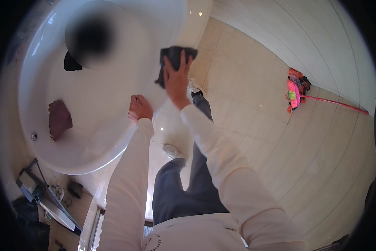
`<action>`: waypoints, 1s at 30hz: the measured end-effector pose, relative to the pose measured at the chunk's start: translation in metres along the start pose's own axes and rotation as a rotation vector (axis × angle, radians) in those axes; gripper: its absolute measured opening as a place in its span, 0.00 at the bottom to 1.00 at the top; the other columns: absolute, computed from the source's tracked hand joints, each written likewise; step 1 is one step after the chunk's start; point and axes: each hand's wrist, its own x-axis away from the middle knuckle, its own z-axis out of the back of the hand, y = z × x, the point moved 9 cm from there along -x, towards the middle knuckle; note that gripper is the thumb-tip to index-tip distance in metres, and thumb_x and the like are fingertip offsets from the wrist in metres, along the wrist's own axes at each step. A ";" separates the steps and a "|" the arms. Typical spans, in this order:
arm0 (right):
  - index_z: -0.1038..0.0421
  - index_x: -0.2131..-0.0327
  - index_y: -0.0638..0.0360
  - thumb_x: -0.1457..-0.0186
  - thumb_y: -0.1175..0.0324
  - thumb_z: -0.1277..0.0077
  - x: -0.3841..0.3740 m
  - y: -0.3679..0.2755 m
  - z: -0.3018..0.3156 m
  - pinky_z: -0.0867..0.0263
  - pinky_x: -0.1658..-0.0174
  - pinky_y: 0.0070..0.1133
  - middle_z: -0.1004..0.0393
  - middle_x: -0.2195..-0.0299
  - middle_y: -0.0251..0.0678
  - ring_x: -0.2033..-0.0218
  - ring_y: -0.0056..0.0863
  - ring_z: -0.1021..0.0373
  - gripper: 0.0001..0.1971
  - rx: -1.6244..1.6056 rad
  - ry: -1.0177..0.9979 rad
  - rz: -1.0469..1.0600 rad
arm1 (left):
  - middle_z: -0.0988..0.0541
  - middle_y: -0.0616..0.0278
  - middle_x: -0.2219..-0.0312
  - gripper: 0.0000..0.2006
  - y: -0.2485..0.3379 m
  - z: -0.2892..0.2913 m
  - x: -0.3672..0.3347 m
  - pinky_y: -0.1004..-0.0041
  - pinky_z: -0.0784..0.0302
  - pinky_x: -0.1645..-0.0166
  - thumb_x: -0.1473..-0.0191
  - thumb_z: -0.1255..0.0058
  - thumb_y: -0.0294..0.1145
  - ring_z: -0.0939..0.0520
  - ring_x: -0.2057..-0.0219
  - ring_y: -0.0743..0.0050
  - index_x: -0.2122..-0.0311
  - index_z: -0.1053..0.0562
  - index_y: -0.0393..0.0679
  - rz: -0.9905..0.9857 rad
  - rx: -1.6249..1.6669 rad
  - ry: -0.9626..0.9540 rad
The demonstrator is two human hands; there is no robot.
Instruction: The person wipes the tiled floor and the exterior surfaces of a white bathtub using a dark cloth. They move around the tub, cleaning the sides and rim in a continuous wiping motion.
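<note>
A white bathtub with a rounded rim curves across the left side. On its right rim my right hand presses a dark grey cloth, with the fingers spread over it. Closer to me, my left hand rests at the tub's near rim with its fingers curled in; I make out nothing in them. Inside the tub lie a folded maroon cloth and a small black item whose kind I cannot tell. A blurred dark round patch covers the tub's far part.
Beige floor tiles stretch to the right, where a pink broom with a red handle lies by some litter against the pale wall. My shoes stand beside the tub. Dark bags and a framed panel are at the lower left.
</note>
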 end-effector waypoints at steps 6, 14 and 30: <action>0.25 0.49 0.46 0.45 0.66 0.47 0.007 -0.012 0.000 0.59 0.34 0.52 0.57 0.32 0.52 0.33 0.65 0.62 0.18 0.121 0.043 0.113 | 0.17 0.59 0.70 0.13 -0.004 -0.004 0.002 0.57 0.25 0.63 0.40 0.58 0.45 0.17 0.68 0.49 0.64 0.23 0.53 0.066 -0.057 -0.011; 0.20 0.60 0.52 0.43 0.57 0.54 -0.212 0.027 -0.069 0.65 0.32 0.48 0.32 0.43 0.51 0.35 0.54 0.48 0.16 0.665 -0.124 0.625 | 0.18 0.61 0.70 0.08 0.006 -0.002 0.014 0.57 0.23 0.67 0.41 0.56 0.34 0.18 0.72 0.51 0.65 0.24 0.49 -0.155 0.173 0.074; 0.23 0.59 0.62 0.49 0.68 0.55 -0.319 -0.001 -0.164 0.66 0.31 0.47 0.32 0.46 0.53 0.37 0.53 0.47 0.16 0.554 -0.220 1.065 | 0.17 0.56 0.61 0.11 0.009 0.013 0.007 0.62 0.18 0.57 0.49 0.57 0.22 0.17 0.56 0.52 0.63 0.24 0.43 -0.137 0.131 0.036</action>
